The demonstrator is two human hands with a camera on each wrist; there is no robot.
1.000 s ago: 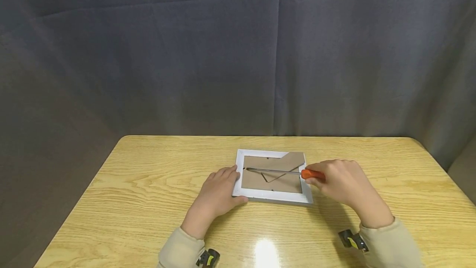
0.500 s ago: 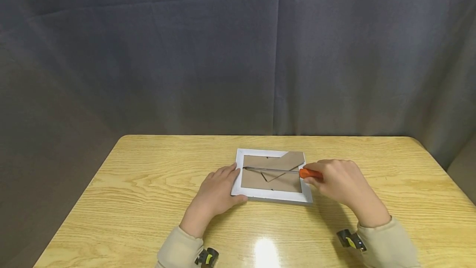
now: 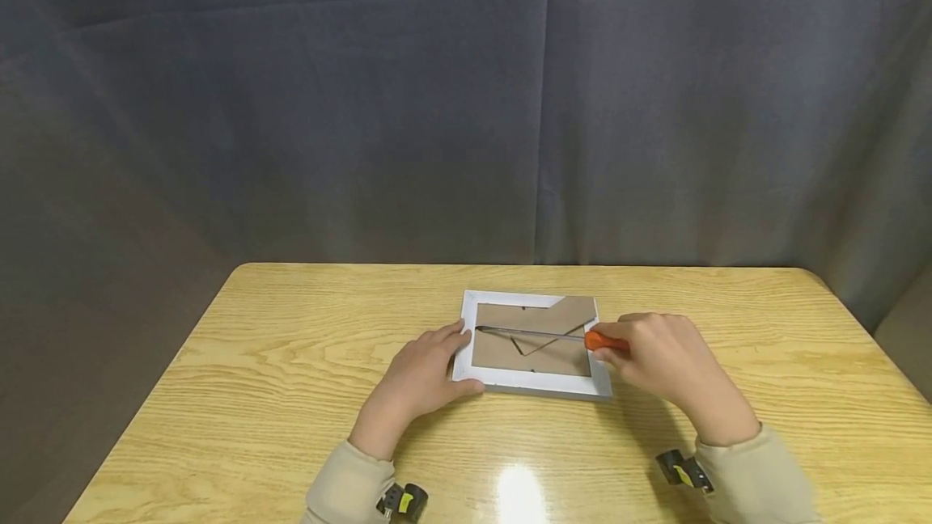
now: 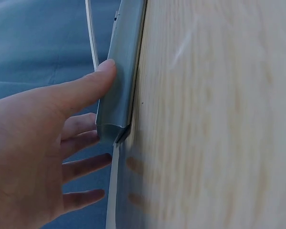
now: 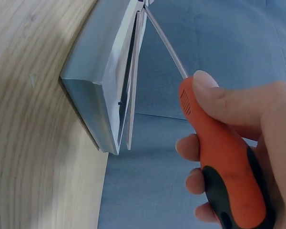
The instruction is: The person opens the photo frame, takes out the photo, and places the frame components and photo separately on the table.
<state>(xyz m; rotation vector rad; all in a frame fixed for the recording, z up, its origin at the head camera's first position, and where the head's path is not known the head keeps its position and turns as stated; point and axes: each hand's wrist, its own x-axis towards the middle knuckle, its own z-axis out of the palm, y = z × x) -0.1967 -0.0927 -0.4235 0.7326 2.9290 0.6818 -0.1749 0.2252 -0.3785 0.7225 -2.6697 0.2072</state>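
Observation:
A white picture frame [image 3: 536, 383] lies face down on the table, its brown backing board [image 3: 495, 354] and angled stand flap [image 3: 575, 312] showing. At its near left corner is my left hand [image 3: 418, 378], fingers extended along the left side and thumb pressing the near side. My right hand [image 3: 658, 354] grips the orange and black handle of a screwdriver [image 5: 229, 171] at the frame's right side. The screwdriver's shaft [image 3: 535, 334] reaches left across the back, its tip at the inner left edge of the frame. In the right wrist view the flap stands off the backing.
The wooden table [image 3: 291, 346] extends around the frame on all sides. Behind it hangs a dark grey curtain [image 3: 408, 120]. A small black camera is strapped to each wrist, the right one [image 3: 683, 469] close above the tabletop.
The screwdriver and right hand have shifted slightly left, bringing the tip to the inner left edge of the frame. The left hand stays at the corner.

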